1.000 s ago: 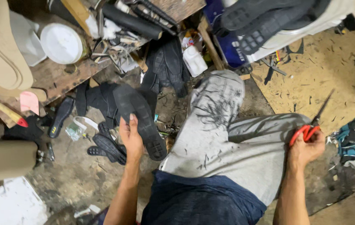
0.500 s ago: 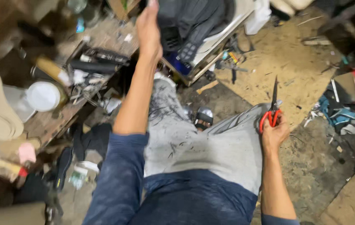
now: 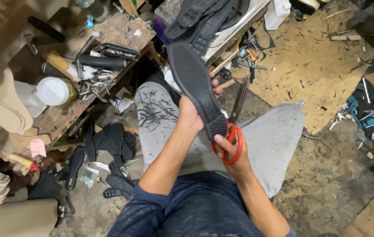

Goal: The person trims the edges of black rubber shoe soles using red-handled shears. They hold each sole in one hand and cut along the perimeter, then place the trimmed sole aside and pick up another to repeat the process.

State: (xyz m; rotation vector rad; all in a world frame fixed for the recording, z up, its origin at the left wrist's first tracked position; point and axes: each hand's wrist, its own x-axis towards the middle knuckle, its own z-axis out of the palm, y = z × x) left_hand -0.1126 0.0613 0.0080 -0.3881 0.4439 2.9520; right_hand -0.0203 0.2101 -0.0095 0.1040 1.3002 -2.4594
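Left hand (image 3: 190, 116) grips a black shoe sole (image 3: 195, 87) mid-length, tread up, long axis running away from the body over the lap. Right hand (image 3: 230, 147), fingers clenched through red-handled scissors (image 3: 235, 127), sits touching the sole's near end, blades alongside it.

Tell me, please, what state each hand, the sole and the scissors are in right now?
Black shoe sole: lifted, tread side up, heel end toward the person.
Left hand: grip closed on the sole.
Red-handled scissors: blades look closed, pointing away.
Right hand: fingers through the handles, by the sole's heel.
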